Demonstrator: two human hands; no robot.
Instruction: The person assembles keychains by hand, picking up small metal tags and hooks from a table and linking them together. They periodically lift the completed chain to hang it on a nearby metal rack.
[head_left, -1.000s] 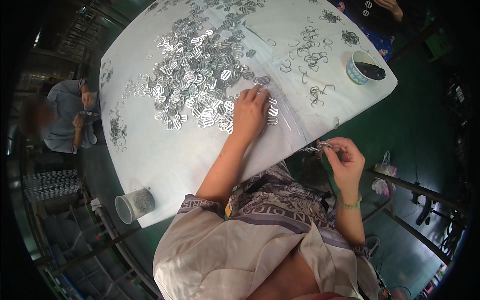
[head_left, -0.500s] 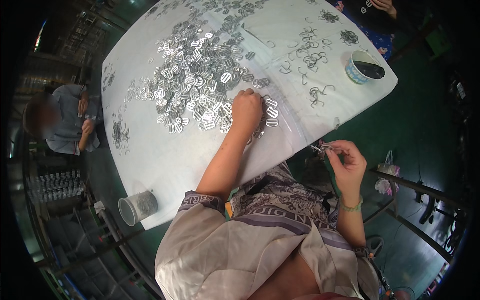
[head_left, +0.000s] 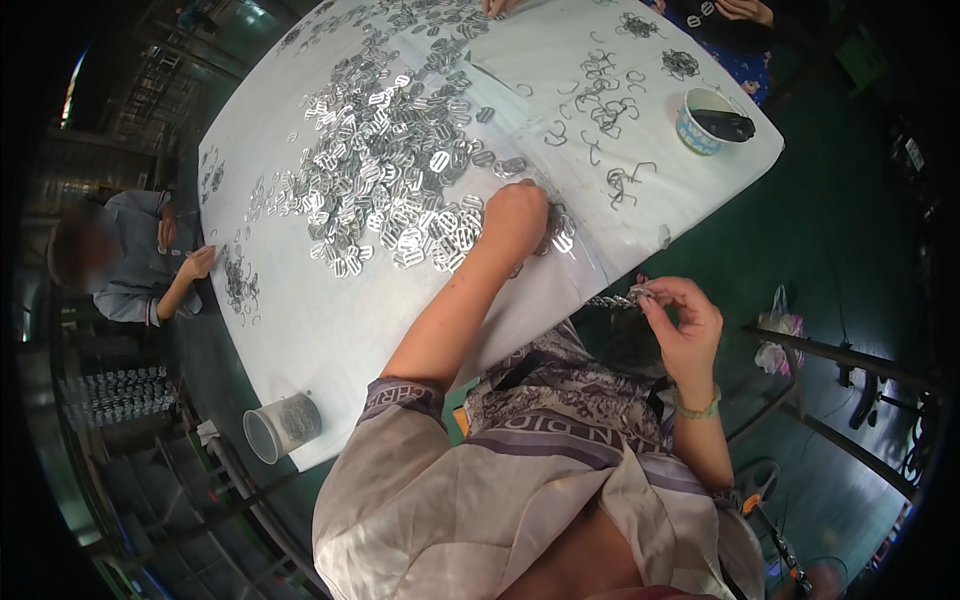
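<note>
On the white-covered table, my left hand (head_left: 517,220) is closed, fingers curled down at the right edge of a big pile of small silver slotted metal plates (head_left: 375,165). Its fingertips are hidden, so what they grip cannot be made out. A few slotted plates (head_left: 562,236) lie just right of that hand. Off the table's near right edge, my right hand (head_left: 685,325) pinches the end of a silver metal chain (head_left: 612,300) between thumb and fingers. The chain runs left toward the table edge, and part of it is out of sight.
Bent wire hooks (head_left: 605,105) lie scattered at the table's right, near a paper tub (head_left: 703,135) holding something dark. A clear cup (head_left: 283,427) lies on its side at the near left corner. Co-workers sit left and far right; another hand (head_left: 497,8) reaches in at the far edge.
My left hand has shifted right along the pile's edge. More of the chain shows beside my right hand. A co-worker's hand has appeared at the far edge, and the left co-worker's hand has reached the table.
</note>
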